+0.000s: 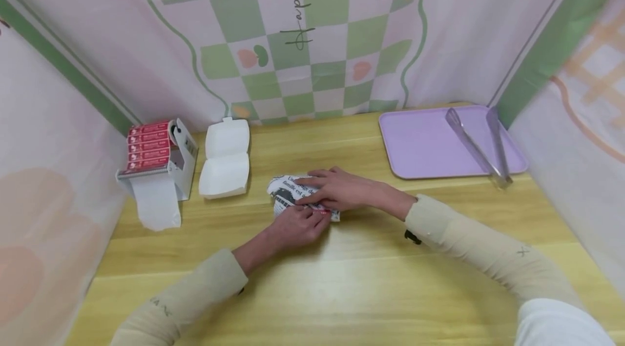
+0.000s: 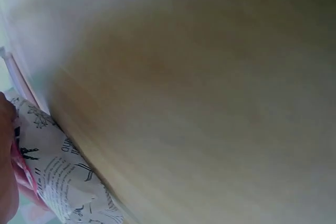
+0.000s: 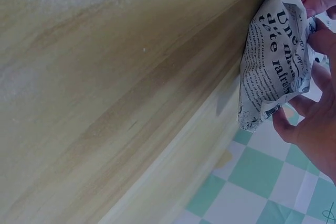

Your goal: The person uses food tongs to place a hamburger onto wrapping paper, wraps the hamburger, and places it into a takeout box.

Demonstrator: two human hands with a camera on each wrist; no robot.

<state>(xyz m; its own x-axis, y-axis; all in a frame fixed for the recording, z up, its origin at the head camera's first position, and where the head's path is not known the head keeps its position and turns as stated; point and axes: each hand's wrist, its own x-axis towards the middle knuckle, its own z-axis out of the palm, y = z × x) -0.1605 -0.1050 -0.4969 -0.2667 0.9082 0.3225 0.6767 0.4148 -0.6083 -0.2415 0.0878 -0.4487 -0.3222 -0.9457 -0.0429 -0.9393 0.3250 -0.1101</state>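
A packet wrapped in newsprint-patterned paper (image 1: pixel 283 190) lies on the wooden table in front of me, with a bit of red showing near its right end. My left hand (image 1: pixel 300 225) is at its near side, fingers curled, pinching the paper edge. My right hand (image 1: pixel 342 190) rests over the packet from the right, its fingers spread and fairly straight across the top. In the right wrist view the paper packet (image 3: pixel 275 51) shows its crumpled end, with the right hand (image 3: pixel 317 114) touching its edge. The left wrist view catches the packet's printed side (image 2: pixel 65 179) and a pink-red strip.
A white dispenser (image 1: pixel 187 145) with a roll of red labels stands at the back left. Beside it sits an opened white takeaway box (image 1: pixel 224 172). At the back right, metal tongs (image 1: pixel 476 145) lie on a purple tray (image 1: pixel 415 145). Patterned curtains (image 1: pixel 332 37) enclose the table.
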